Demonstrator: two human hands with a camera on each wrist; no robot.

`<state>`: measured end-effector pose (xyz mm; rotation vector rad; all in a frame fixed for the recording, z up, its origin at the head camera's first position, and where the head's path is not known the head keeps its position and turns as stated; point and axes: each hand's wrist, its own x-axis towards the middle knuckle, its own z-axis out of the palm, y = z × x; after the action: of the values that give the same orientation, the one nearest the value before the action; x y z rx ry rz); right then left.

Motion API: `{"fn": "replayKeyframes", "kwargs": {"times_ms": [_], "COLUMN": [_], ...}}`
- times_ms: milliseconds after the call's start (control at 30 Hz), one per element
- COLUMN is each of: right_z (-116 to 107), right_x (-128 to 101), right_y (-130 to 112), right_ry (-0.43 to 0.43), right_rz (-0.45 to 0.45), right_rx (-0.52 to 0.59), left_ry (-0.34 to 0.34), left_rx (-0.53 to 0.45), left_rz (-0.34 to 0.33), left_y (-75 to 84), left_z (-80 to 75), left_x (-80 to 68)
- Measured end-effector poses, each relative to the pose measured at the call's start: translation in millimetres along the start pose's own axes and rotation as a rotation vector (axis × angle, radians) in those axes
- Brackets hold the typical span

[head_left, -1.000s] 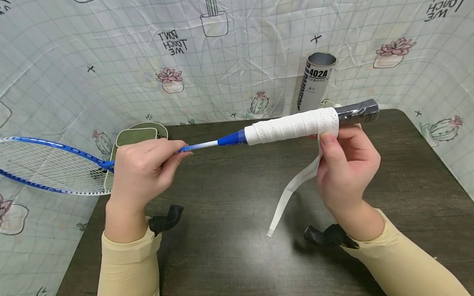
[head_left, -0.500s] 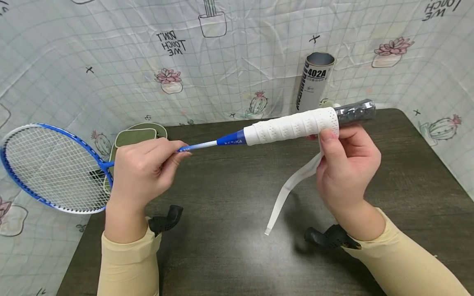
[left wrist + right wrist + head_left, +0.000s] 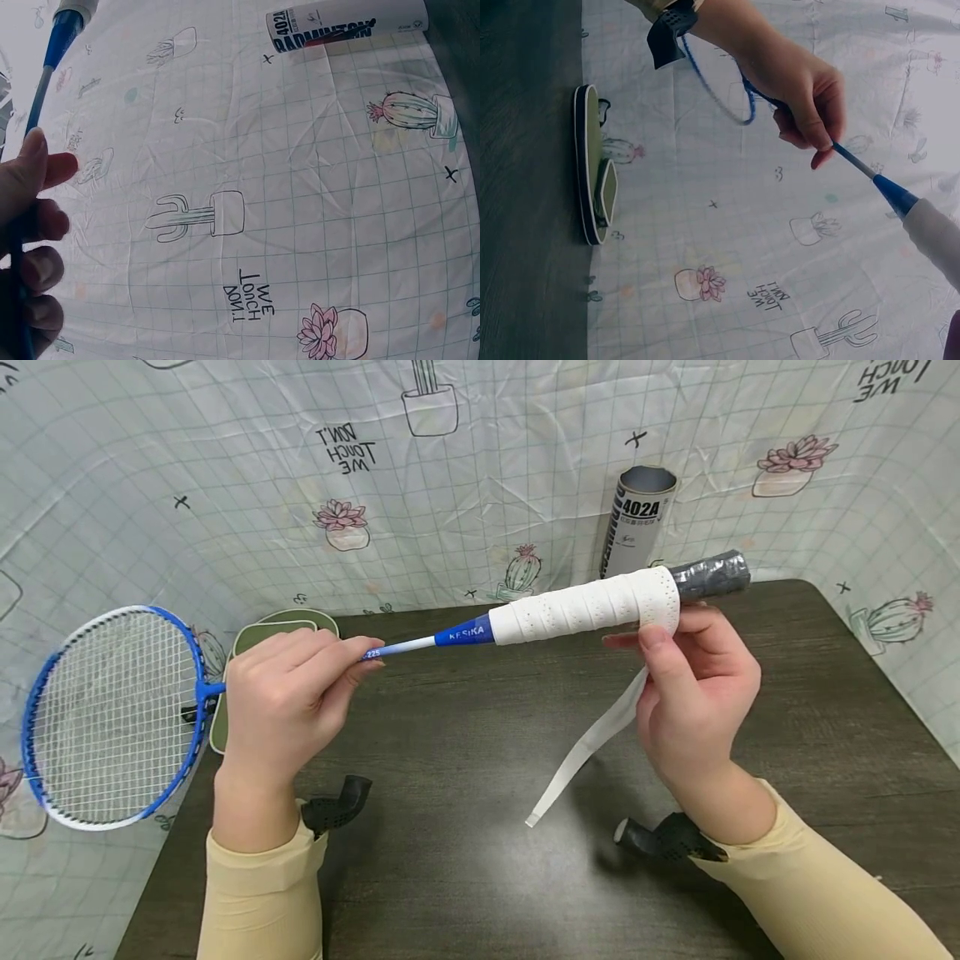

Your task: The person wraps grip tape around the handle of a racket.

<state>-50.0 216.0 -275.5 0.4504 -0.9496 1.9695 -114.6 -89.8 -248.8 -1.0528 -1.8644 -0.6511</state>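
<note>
A blue and white badminton racket (image 3: 462,632) is held level above the table, its strung head at the left. My left hand (image 3: 288,693) grips the shaft, thumb and index finger pinching it near the blue cone; the left wrist view shows the other fingers curled round it. White perforated grip tape (image 3: 577,607) covers most of the handle in overlapping turns. Beyond it, the dark bare butt end (image 3: 711,575) sticks out. My right hand (image 3: 693,685) pinches the tape between thumb and fingers at the last turn, and a narrow loose tail (image 3: 585,747) hangs toward the table.
A white badminton tube (image 3: 641,522) marked 402A stands at the back of the dark table (image 3: 450,860). Behind my left hand lies a green case (image 3: 270,628), partly hidden. A printed cloth (image 3: 465,527) hangs round the back and sides.
The racket has turned about its shaft, so its head faces me more and the lettering on the cone shows. The handle end has shifted slightly left, and the tape's tail has swung left.
</note>
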Motion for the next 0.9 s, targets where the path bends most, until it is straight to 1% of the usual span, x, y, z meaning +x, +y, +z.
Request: {"fn": "replayKeyframes", "kwargs": {"times_ms": [100,233,333,567,800,900], "right_z": [-0.5,0.3,1.2,1.7,1.1,1.4], "right_x": [0.4,1.3,1.7,1.2,-0.3,-1.4], "right_y": [0.7,1.5,1.6,1.6,1.5,0.6], "right_ry": [0.008,0.021,0.025,0.027,0.006,-0.013], "right_rz": [-0.005,-0.019,-0.026,-0.039,-0.027,-0.028], "right_rx": [-0.014,-0.040,-0.051,-0.074,-0.043,-0.014], "left_ry": [-0.044,-0.107,-0.120,-0.106,-0.023,-0.023], "left_rx": [0.025,0.031,0.026,0.005,-0.003,0.009], "left_rz": [-0.014,-0.054,-0.065,-0.059,-0.023,-0.016], "left_y": [-0.8,-1.8,-1.6,-1.7,-2.3,-1.8], "left_z": [-0.8,-1.5,-1.6,-1.2,0.0,0.3], "left_x": [-0.1,-1.1,-2.1,-3.0,-2.7,-2.7]}}
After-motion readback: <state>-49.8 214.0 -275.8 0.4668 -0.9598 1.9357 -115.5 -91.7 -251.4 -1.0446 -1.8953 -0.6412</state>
